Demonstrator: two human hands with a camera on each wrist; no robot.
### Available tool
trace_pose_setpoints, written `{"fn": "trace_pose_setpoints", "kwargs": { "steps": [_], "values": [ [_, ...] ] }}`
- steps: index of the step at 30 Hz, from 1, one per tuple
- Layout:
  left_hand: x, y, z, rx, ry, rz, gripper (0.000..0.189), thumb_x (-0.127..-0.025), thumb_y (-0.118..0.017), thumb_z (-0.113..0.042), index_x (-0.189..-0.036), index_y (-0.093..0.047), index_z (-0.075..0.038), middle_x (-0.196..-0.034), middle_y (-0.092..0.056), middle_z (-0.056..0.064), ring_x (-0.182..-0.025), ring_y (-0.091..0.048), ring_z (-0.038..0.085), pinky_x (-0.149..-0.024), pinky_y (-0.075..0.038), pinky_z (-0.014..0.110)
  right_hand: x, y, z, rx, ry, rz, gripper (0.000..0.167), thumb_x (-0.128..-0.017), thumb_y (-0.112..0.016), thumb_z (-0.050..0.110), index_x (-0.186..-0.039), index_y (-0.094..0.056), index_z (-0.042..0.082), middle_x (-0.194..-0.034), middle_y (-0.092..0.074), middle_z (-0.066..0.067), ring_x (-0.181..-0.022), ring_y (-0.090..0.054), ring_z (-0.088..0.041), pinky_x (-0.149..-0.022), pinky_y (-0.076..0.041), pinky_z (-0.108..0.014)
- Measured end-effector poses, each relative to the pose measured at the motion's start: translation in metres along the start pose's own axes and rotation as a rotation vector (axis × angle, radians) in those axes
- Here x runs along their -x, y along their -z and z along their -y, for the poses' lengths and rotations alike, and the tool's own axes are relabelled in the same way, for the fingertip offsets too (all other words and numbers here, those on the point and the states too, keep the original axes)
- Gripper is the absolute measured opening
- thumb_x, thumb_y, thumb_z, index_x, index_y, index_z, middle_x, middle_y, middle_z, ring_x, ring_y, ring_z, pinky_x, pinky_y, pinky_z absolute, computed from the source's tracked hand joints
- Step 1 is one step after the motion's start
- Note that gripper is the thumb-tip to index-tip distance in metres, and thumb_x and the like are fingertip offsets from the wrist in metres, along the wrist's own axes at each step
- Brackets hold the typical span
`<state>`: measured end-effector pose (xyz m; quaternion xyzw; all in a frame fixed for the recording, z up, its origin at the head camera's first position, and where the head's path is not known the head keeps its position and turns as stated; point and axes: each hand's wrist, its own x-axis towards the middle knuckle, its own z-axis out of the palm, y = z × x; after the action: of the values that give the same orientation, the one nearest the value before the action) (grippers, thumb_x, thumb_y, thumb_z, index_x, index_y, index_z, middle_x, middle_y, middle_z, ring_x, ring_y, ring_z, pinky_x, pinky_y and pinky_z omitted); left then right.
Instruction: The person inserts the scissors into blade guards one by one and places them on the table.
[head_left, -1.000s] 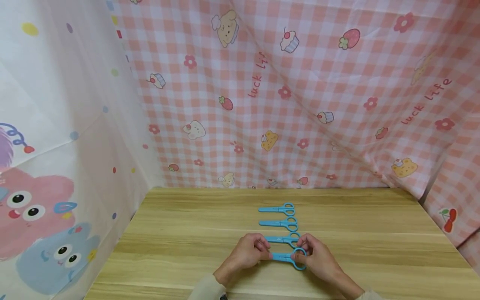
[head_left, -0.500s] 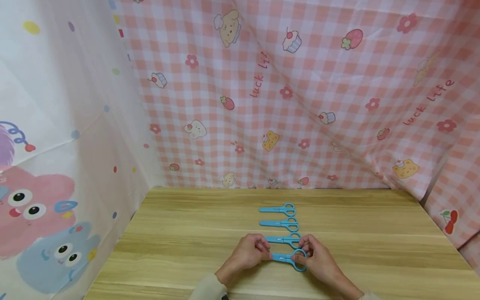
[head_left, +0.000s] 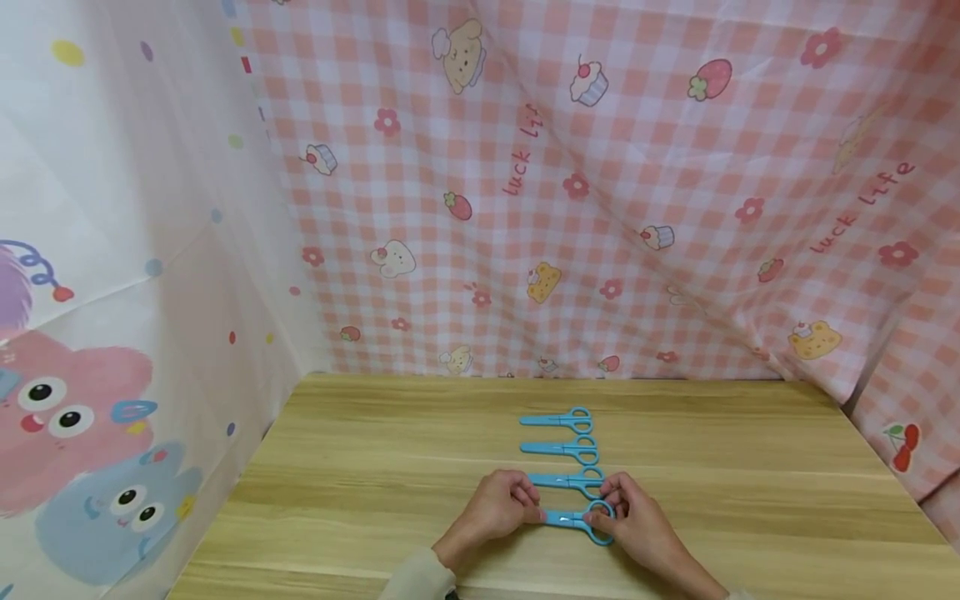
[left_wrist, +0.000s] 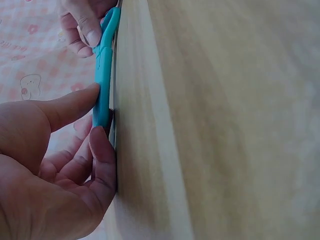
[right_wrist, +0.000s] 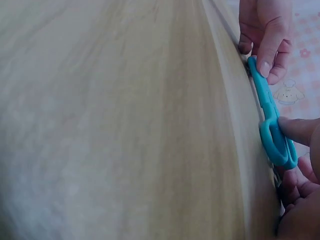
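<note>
Blue scissors [head_left: 564, 518], the nearest of a column on the table, lie sideways with both hands on them. My left hand [head_left: 497, 504] pinches the blade end; in the left wrist view its thumb [left_wrist: 75, 106] is on the upper face and a fingertip at the tip. At the ring handles, my right hand [head_left: 639, 523] holds the other end, its thumb [right_wrist: 296, 129] against the handle and its fingers curled around the far side. Just beyond lie the third pair of blue scissors [head_left: 557, 481], partly overlapped by the fingers in the head view.
Farther back on the wooden table [head_left: 360, 483] are two more blue scissors, a middle pair [head_left: 553, 448] and a far pair [head_left: 551, 420], parallel, handles to the right. A pink checked cloth [head_left: 487, 233] hangs behind the table, and a white printed cloth [head_left: 172, 333] at the left.
The near scissors and both hands keep almost the same place and grip. The whole head view has shifted very slightly.
</note>
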<state>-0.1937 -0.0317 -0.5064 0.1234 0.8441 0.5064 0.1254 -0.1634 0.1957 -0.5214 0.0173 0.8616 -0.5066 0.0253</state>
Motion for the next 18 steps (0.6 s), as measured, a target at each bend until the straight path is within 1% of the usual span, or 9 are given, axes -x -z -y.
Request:
{"fn": "trace_pose_setpoints", "kwargs": {
  "steps": [6,13,18],
  "values": [
    [-0.0014,0.0018,0.0013,0.017,0.028,0.003,0.021,-0.074,-0.086,-0.008,-0.081,-0.067,-0.004,-0.066,-0.064,-0.003,-0.063,-0.057,0.009,-0.059,-0.044,0.023,-0.0004,0.0002,-0.004,0.001,0.012,-0.001,0.04,-0.076,-0.086,0.012,-0.102,-0.055,0.007,-0.083,-0.052,-0.001,-0.07,-0.043,-0.01,-0.061,-0.036,-0.021],
    [-0.0021,0.0024,0.0023,0.05,0.033,0.008,0.022,-0.073,-0.087,-0.006,-0.08,-0.066,-0.004,-0.065,-0.064,-0.002,-0.062,-0.056,0.009,-0.056,-0.042,0.022,0.0009,0.0023,-0.0034,-0.008,0.02,0.02,0.04,-0.077,-0.085,0.014,-0.102,-0.055,0.007,-0.084,-0.05,-0.002,-0.069,-0.042,-0.009,-0.059,-0.035,-0.021],
    [-0.0023,0.002,0.0027,0.052,0.034,0.008,0.022,-0.072,-0.087,-0.006,-0.08,-0.066,-0.004,-0.066,-0.064,-0.002,-0.062,-0.055,0.009,-0.056,-0.042,0.022,0.0005,0.0026,-0.0045,-0.004,0.021,0.019,0.04,-0.078,-0.085,0.014,-0.102,-0.054,0.007,-0.084,-0.05,-0.001,-0.069,-0.042,-0.009,-0.059,-0.035,-0.021]
  ]
}}
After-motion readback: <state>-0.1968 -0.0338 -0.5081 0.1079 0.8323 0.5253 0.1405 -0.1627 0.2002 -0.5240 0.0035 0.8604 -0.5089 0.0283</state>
